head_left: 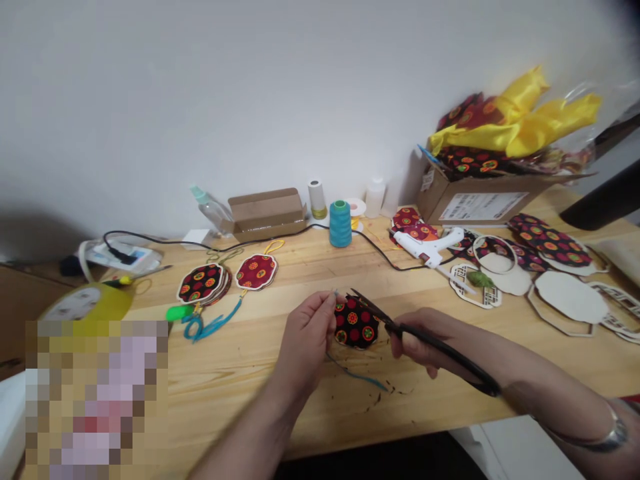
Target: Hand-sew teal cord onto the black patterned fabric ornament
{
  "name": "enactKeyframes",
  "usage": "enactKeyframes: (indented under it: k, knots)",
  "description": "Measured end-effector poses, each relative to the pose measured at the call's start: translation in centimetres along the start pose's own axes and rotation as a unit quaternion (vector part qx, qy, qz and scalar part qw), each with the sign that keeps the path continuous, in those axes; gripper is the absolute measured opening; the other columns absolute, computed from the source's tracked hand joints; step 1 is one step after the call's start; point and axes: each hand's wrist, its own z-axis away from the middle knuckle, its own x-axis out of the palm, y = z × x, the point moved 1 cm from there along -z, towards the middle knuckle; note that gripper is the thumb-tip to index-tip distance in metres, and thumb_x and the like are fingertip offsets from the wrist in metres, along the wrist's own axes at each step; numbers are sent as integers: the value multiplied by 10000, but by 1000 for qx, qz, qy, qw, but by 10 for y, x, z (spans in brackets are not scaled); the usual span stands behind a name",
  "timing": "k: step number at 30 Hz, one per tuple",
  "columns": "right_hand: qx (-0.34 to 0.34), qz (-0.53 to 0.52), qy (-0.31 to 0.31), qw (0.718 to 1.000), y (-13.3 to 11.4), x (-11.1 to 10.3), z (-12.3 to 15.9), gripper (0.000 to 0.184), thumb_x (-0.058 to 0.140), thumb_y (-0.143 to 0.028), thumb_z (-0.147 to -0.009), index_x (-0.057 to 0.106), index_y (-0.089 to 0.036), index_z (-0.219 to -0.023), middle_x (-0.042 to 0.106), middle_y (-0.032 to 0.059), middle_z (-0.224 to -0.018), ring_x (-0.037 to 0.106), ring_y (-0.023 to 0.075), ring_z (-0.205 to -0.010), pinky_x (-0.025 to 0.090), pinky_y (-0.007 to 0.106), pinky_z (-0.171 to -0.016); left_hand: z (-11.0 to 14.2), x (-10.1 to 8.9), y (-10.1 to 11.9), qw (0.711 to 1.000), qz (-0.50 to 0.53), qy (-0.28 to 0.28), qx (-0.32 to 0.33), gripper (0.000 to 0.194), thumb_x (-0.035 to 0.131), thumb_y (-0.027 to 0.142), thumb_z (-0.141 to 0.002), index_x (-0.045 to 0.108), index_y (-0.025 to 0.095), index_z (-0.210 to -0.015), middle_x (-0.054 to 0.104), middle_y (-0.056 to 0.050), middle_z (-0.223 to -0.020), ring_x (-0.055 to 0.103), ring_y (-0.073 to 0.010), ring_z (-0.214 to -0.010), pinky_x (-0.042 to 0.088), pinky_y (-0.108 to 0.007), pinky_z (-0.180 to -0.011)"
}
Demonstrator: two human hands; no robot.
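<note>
My left hand (311, 327) pinches the left edge of a black patterned fabric ornament (356, 327), which has red dots and bright flower motifs. A blue cord (357, 376) trails from beneath this hand onto the table. Black scissors (430, 341) are in my right hand (417, 337), their blades pointing left across the ornament's upper edge, close to my left fingertips. Whether the blades touch the fabric or a thread there, I cannot tell. Dark scraps (395, 390) lie on the wood just below the ornament.
At left sit a stack of dark ornaments (201, 283) and a red ornament (257, 272) with a blue tassel. A teal thread spool (341, 225) stands behind. To the right are a white glue gun (427, 248), wooden frames (570, 297) and a cardboard box (480, 197) of fabric. A black cable (250, 245) crosses the back.
</note>
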Motion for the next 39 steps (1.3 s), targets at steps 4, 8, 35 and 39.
enactKeyframes:
  k: [4,8,35,39]
  knots:
    - [38,-21,-21,999,1,1,-7,606,334,-693,-767,546,-126,-784,387,-16,-600,415,88,-512,417,210,-453,1,0,-1,1000,-7,-9,1,243,535,384,-796,611,154,-812,309,89,-467,199,-41,-406,126,-192,-395]
    - [32,-60,-25,997,5,1,-13,573,386,-685,-753,542,-133,-738,394,-23,-588,424,79,-495,407,194,-425,2,3,0,1000,-10,-24,-5,246,537,387,-790,616,155,-803,304,88,-466,206,-45,-408,129,-191,-395]
    - [11,-65,8,998,18,3,-25,468,506,-599,-736,433,-157,-599,302,-74,-444,245,39,-389,159,189,-360,1,4,0,1000,-12,-24,-11,261,590,403,-734,620,146,-761,331,82,-455,235,-44,-403,142,-178,-390]
    - [6,-8,4,1000,14,-1,-14,464,504,-584,-745,443,-150,-596,315,-65,-492,241,45,-441,161,195,-396,-3,-1,0,999,49,23,2,243,600,389,-732,596,153,-787,294,96,-457,209,-36,-388,131,-175,-385]
